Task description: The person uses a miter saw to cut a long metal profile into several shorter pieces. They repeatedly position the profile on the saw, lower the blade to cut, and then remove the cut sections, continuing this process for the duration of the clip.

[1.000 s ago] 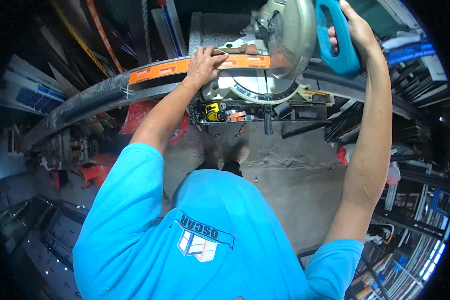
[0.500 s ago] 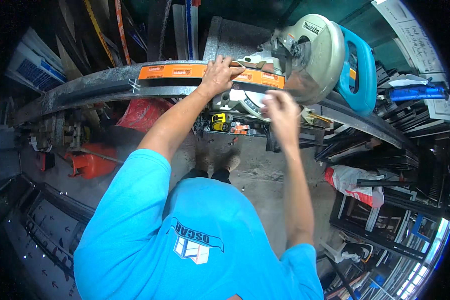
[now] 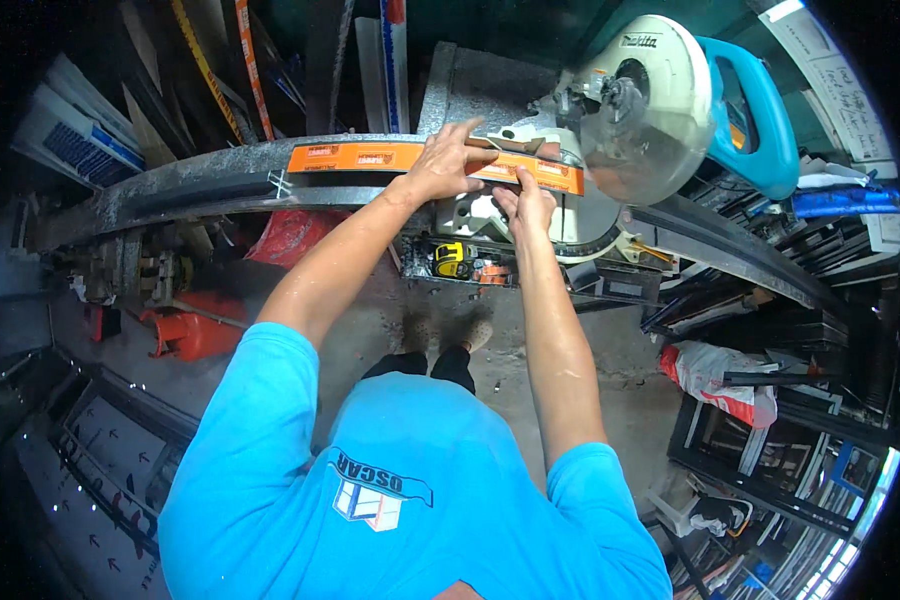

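Observation:
A long bar with an orange printed film on its face lies along the bench, its right end at the mitre saw. My left hand grips the bar near its middle, fingers over the top and thumb at the near edge. Just to its right, my right hand holds the bar's near edge between thumb and fingers. The saw's blue handle is raised and untouched; its round guard stands beyond the bar's end. Part of the saw base shows under my hands.
A yellow-and-black tape measure sits in a tray below the saw. Long profiles lean behind the bench. An orange gas cylinder lies at the left; a white-and-red sack and stacked frames fill the right.
My right hand has come in from the near right and taken hold of the bar's near edge. The saw head has shifted up and right. My left hand stays on the bar.

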The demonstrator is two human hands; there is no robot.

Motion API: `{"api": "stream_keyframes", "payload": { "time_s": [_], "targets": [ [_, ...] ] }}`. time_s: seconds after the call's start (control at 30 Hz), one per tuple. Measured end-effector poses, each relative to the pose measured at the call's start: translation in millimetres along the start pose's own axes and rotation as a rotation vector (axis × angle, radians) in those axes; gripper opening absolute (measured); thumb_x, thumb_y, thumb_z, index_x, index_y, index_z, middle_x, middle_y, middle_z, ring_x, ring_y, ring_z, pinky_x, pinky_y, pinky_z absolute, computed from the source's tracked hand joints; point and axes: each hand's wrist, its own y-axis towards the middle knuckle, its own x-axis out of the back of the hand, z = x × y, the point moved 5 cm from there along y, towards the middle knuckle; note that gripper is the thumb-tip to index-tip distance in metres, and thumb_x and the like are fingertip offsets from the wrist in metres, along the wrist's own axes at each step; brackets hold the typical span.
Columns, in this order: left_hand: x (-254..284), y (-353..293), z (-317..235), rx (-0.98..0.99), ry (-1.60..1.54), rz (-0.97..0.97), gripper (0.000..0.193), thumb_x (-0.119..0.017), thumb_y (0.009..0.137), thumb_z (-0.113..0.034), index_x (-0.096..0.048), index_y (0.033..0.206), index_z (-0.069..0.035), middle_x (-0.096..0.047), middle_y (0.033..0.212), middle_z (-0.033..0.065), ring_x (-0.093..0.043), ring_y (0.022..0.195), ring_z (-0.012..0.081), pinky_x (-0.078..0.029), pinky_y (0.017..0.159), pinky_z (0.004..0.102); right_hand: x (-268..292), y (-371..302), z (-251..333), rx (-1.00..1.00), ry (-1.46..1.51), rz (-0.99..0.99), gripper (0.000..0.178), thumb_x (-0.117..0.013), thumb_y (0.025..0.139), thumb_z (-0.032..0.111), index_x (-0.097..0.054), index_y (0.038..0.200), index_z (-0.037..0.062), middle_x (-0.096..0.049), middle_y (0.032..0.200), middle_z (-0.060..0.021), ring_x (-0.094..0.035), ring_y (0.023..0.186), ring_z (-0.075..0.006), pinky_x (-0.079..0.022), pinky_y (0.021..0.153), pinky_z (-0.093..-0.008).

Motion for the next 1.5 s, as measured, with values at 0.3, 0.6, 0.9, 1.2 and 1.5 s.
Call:
{"api": "stream_keyframes", "payload": {
  "time_s": [0.3, 0.6, 0.9, 1.2, 1.5],
  "targets": [
    [29, -40, 52, 0.074, -0.005, 0.007, 0.066, -0.089, 0.071, -0.042, -0.073, 0.129, -0.016, -0.071, 0.118, 0.0074, -0.062, 0.116, 0.0306, -0.044, 0.101, 0.0453, -2, -2, 3, -0.026, -0.014, -0.029, 0.041, -0.073, 0.093, 0.016, -0.057, 0.115, -0.0142, -0.068, 0.101, -0.0256, -0.075, 0.078, -0.0386, -0.067, 0.063, -0.0423],
    [27, -32, 61, 0.114, -0.047, 0.117, 0.062, -0.088, 0.071, -0.044, -0.076, 0.127, -0.02, -0.066, 0.131, 0.008, -0.056, 0.126, 0.0317, -0.041, 0.106, 0.0474, -3, 2, 5, -0.023, 0.002, 0.006, 0.041, -0.075, 0.093, 0.016, -0.056, 0.115, -0.0123, -0.068, 0.101, -0.0252, -0.074, 0.077, -0.0396, -0.066, 0.064, -0.0444],
    [6, -9, 9, 0.02, 0.121, 0.03, 0.054, -0.087, 0.073, -0.046, -0.077, 0.123, -0.028, -0.053, 0.148, 0.0116, -0.05, 0.133, 0.0362, -0.039, 0.109, 0.0532, -4, -4, 5, -0.042, -0.024, 0.024, 0.043, -0.073, 0.094, 0.017, -0.055, 0.12, -0.0126, -0.068, 0.101, -0.0295, -0.074, 0.082, -0.0426, -0.067, 0.069, -0.0463],
    [-3, -10, 9, 0.003, 0.11, -0.129, 0.057, -0.087, 0.068, -0.056, -0.08, 0.118, -0.031, -0.059, 0.135, 0.0108, -0.055, 0.121, 0.0343, -0.044, 0.099, 0.051, -9, -79, 48, -0.376, -0.666, 0.39, 0.046, -0.064, 0.102, 0.035, -0.057, 0.123, -0.0056, -0.074, 0.098, -0.0238, -0.076, 0.073, -0.0287, -0.065, 0.062, -0.0341],
    [-10, -4, 12, 0.035, 0.081, -0.057, 0.056, -0.091, 0.066, -0.046, -0.08, 0.118, -0.028, -0.058, 0.112, 0.0101, -0.057, 0.115, 0.0312, -0.046, 0.092, 0.0486, -103, -226, 369, 1.086, -0.946, 0.383, 0.042, -0.065, 0.102, 0.042, -0.074, 0.099, 0.0012, -0.072, 0.079, -0.0079, -0.068, 0.065, -0.0123, -0.056, 0.059, -0.0278]
  ]
}}
